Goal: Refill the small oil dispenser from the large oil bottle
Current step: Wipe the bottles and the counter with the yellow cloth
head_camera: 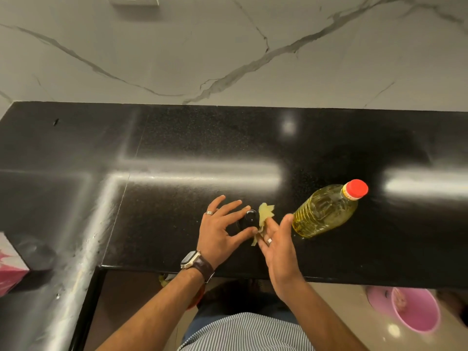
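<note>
The small oil dispenser (250,218) is dark with a black cap and stands on the black counter (177,138) near its front edge. My left hand (219,233) is spread open just left of it, with thumb and forefinger on either side and no firm grip visible. My right hand (277,243) pinches a crumpled yellowish piece of paper (264,211) against the dispenser's right side. The large oil bottle (325,211), clear plastic with yellow oil and a red cap (357,189) on, stands upright to the right of my right hand, almost touching the thumb.
A pink and white box (11,262) sits on the counter's left wing. A pink bucket (415,310) stands on the floor at the lower right. A marble wall (228,46) backs the counter.
</note>
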A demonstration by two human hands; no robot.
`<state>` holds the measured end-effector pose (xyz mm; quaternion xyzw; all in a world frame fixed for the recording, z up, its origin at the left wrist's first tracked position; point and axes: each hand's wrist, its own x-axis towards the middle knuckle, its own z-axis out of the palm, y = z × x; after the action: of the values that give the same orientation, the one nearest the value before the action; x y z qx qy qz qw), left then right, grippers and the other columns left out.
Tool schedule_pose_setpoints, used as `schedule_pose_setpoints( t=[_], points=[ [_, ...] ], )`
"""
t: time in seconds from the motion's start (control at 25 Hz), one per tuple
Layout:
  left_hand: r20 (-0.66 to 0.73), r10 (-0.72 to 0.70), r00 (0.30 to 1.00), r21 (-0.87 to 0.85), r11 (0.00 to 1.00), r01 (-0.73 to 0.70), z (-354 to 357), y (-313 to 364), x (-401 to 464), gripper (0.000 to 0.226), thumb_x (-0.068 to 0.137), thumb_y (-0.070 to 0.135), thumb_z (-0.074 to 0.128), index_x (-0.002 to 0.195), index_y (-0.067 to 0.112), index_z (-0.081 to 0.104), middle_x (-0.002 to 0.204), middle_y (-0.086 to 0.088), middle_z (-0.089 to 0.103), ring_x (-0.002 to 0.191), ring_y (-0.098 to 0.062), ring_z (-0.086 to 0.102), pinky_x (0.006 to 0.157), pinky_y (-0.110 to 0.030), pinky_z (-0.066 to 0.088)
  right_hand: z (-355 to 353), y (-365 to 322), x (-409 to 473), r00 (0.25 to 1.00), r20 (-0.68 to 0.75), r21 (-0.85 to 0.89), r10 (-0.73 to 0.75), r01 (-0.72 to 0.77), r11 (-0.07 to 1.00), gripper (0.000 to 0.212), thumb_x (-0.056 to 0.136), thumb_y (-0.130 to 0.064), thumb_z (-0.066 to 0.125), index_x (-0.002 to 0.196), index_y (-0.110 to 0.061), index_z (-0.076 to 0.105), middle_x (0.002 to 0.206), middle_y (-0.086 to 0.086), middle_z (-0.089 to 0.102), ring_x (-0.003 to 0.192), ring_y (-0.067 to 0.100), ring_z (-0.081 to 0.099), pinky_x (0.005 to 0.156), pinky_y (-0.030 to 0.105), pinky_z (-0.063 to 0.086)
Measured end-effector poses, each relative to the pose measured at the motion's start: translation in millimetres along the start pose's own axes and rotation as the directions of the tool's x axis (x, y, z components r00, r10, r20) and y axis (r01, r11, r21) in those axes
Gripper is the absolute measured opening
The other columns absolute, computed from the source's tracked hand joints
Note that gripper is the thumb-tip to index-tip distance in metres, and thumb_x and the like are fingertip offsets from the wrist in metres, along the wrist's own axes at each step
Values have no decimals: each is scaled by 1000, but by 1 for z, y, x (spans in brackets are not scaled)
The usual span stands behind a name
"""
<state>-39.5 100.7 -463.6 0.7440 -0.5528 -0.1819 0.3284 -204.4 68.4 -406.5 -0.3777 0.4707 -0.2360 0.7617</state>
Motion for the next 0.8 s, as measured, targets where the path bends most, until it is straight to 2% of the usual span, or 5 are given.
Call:
schedule_pose_setpoints(
  t=[0.12,0.28,0.48,0.64,0.8],
  points=[
    [-4,17,1000,25,1000,-17,-3,0,0,55,82,69,65,130,41,68,142,17,61,149,-21,36,112,-55,38,7,-6,4,997,-19,103,76,-74,992,99,81,-87,29,151,-22,51,149,-3,60,139,10,53,121,34,36],
    [5,-13,1000,41,999,13,-3,3,0,57,83,73,61,131,43,67,143,17,60,149,-20,33,114,-52,35,15,1,-14,997,-26,208,67,-61,976,108,78,-86,33,164,-22,24,161,-10,36,153,12,32,129,37,22],
    [9,-19,1000,18,1000,19,-1,2,-1,55,83,71,62,131,45,65,142,17,60,150,-20,33,114,-54,35,16,-4,1,994,-18,250,109,-102,963,89,87,-77,31,150,-17,51,150,1,58,141,17,52,116,34,41],
    [-6,-43,999,-4,999,43,-1,5,-2,55,83,71,61,132,45,64,143,19,59,150,-18,33,115,-52,35,18,-7,-15,992,7,264,122,-120,957,101,84,-80,32,164,-19,23,165,-2,35,154,18,32,127,37,25],
    [-2,-54,999,-18,998,54,0,6,-5,53,84,71,62,132,49,62,142,21,58,150,-16,32,115,-54,36,16,-6,-8,985,24,274,172,-172,946,95,84,-77,37,157,-17,40,156,8,50,136,19,51,118,38,37]
  ],
)
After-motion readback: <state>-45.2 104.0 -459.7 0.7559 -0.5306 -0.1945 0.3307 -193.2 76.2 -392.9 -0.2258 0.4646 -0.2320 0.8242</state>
